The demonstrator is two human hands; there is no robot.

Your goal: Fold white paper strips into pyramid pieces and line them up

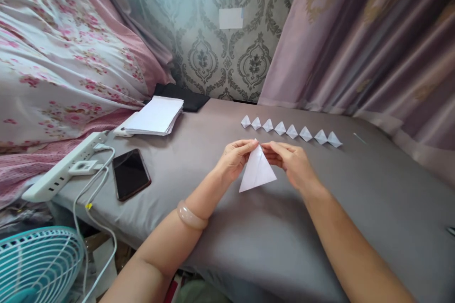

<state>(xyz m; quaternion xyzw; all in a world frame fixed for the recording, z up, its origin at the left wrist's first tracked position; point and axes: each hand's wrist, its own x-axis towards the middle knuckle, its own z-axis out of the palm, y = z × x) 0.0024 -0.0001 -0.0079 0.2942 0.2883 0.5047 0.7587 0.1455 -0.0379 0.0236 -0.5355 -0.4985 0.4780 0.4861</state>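
Observation:
Between my two hands is a folded sheet of white paper (258, 173), a triangle with its narrow tip up and its wide edge toward me. My left hand (236, 155) pinches it near the tip, thumb on top. My right hand (289, 157) holds the other side of the tip, its fingers partly behind the paper. Beyond my hands, a row of several small folded white paper pieces (280, 128) stands on the grey cloth-covered table (213, 123).
To the left lie a stack of white paper (155, 116), a black phone (131, 174) and a power strip (67, 168) with white cables. A black flat item (192, 99) is behind the stack. A blue fan (39, 265) stands at lower left. Curtains (341, 33) hang at right.

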